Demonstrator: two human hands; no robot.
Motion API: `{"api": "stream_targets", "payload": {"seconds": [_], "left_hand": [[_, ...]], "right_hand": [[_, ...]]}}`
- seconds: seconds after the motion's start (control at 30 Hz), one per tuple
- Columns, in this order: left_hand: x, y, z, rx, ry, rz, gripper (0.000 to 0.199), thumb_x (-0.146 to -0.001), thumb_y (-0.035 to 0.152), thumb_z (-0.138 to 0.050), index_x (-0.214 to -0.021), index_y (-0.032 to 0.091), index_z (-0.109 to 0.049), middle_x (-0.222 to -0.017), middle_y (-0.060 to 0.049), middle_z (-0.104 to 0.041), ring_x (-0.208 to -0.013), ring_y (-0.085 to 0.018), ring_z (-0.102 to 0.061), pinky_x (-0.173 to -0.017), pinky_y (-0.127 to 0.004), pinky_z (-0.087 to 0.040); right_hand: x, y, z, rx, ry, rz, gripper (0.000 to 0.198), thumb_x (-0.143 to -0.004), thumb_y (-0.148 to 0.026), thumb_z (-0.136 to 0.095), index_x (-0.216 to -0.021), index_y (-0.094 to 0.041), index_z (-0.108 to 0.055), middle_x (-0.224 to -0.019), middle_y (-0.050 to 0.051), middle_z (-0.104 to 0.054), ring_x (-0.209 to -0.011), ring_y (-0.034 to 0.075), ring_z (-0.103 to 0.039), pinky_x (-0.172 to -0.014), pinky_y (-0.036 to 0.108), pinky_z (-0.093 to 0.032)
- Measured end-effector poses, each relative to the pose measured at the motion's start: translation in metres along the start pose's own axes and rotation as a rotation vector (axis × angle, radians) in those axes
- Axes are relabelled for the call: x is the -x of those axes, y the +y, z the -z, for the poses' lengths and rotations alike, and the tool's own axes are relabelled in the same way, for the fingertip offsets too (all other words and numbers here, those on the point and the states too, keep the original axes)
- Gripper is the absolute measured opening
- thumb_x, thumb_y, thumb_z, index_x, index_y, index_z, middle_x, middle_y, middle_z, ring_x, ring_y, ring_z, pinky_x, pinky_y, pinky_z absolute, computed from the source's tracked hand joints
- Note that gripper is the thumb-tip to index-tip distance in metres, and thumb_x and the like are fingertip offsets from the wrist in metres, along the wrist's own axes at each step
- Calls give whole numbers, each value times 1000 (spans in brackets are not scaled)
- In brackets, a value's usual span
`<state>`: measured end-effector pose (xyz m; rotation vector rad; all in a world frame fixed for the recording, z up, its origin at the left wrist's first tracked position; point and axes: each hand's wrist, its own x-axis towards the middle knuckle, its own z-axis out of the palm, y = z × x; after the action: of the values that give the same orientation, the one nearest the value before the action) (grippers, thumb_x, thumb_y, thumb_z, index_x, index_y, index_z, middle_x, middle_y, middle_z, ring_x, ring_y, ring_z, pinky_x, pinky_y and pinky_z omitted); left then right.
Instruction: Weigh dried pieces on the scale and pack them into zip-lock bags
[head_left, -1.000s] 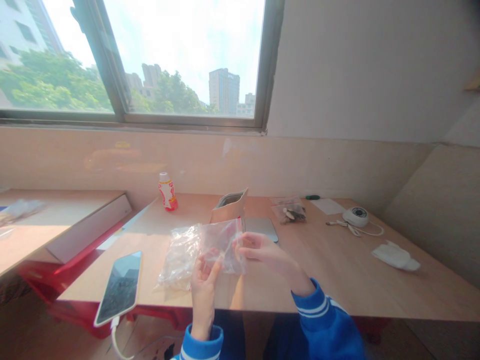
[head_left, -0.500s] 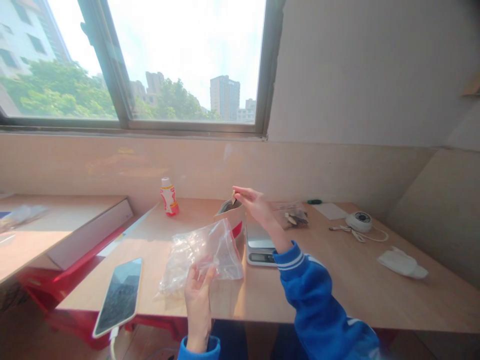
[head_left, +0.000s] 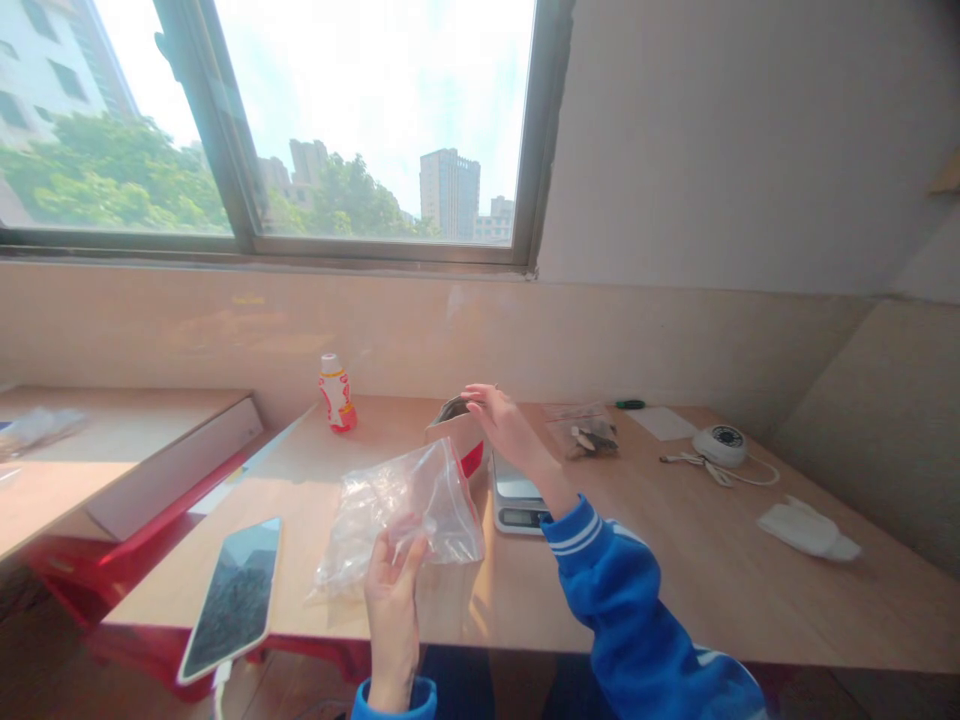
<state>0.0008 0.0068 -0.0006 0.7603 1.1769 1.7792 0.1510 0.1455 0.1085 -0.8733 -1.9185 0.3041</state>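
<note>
My left hand (head_left: pixel 394 590) pinches a clear plastic zip bag (head_left: pixel 405 500) near its lower edge; the bag is spread out above the front of the table. Behind it stands an open kraft-paper pouch (head_left: pixel 452 447) with a red patch on its side and a dark inside. My right hand (head_left: pixel 499 415) is over the right side of the pouch's mouth, its fingers stretched out to the left. No piece shows in those fingers. A digital kitchen scale (head_left: pixel 517 490) lies under my right forearm, partly covered by it.
Behind my right wrist lies a clear bag with dark pieces (head_left: pixel 589 435). Further right are a green-handled tool (head_left: pixel 630 404), white paper (head_left: pixel 664 423), a dome camera (head_left: pixel 720 445) with cable and a white crumpled item (head_left: pixel 808 527). A bottle (head_left: pixel 337 395) and a phone (head_left: pixel 234 595) stand left.
The small brown piece that was between my right fingers no longer shows. That hand has lowered slightly at the pouch mouth and its fingers have spread. My left hand still holds the zip bag.
</note>
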Motion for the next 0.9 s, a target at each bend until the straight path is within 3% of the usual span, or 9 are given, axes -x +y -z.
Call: {"api": "stream_targets", "payload": {"seconds": [0.1,0.2,0.33,0.4,0.5,0.6,0.73,0.9], "left_hand": [[-1,-1,-1,-6,-25,4,48,-71,40,-71,-114,22,-59,-112,-3,-64,-105,-18,-58,-91,-27,-43],[0,-1,-2,-22,-36,-12,47,-71,40,-71,-113,22,-60,-116,-4,-63,-109,-20,-57,-94,-29,-43],[2,0,-3,-27,-51,-19,48,-71,39,-71,-114,21,-60,-119,-6,-62,-115,-24,-54,-95,-32,-43],[4,1,-5,-28,-77,-13,47,-72,39,-70,-114,21,-60,-122,-7,-61,-116,-24,-54,-95,-32,-44],[7,2,-7,-35,-139,-10,48,-72,37,-70,-117,23,-58,-127,-6,-59,-119,-24,-52,-98,-33,-43],[10,4,-11,-54,-215,5,49,-72,35,-70,-118,23,-58,-129,-7,-58,-122,-25,-51,-101,-35,-43],[12,6,-16,-112,-259,-5,45,-72,36,-70,-113,22,-61,-126,-8,-60,-120,-26,-53,-100,-37,-44],[11,6,-18,-152,-309,-2,43,-72,36,-69,-112,21,-62,-121,-10,-63,-116,-27,-56,-99,-39,-45]], "right_hand": [[2,7,-3,-18,47,-30,24,-95,-36,-39,-104,-19,-54,-106,9,-63,-99,19,-59,-89,37,-47],[5,8,-1,33,101,15,24,-95,-35,-39,-94,-20,-57,-112,10,-60,-111,20,-52,-97,39,-41],[20,-11,8,-7,171,-9,30,-96,-36,-34,-95,-21,-59,-107,8,-61,-108,20,-52,-98,38,-38],[34,-24,12,-106,118,-88,35,-97,-40,-29,-98,-21,-58,-101,7,-62,-99,18,-56,-91,35,-43],[56,-37,15,-253,-87,-215,39,-96,-47,-29,-109,-21,-54,-100,5,-63,-87,17,-59,-77,30,-46],[72,-41,16,-309,-268,-291,42,-93,-55,-32,-101,-21,-56,-87,2,-63,-73,15,-58,-65,27,-44],[81,-45,20,-330,-267,-313,45,-90,-59,-34,-93,-21,-57,-76,0,-60,-64,14,-54,-57,25,-40],[86,-42,24,-322,-164,-345,37,-91,-52,-39,-90,-21,-60,-79,1,-66,-67,15,-59,-61,25,-45]]}}
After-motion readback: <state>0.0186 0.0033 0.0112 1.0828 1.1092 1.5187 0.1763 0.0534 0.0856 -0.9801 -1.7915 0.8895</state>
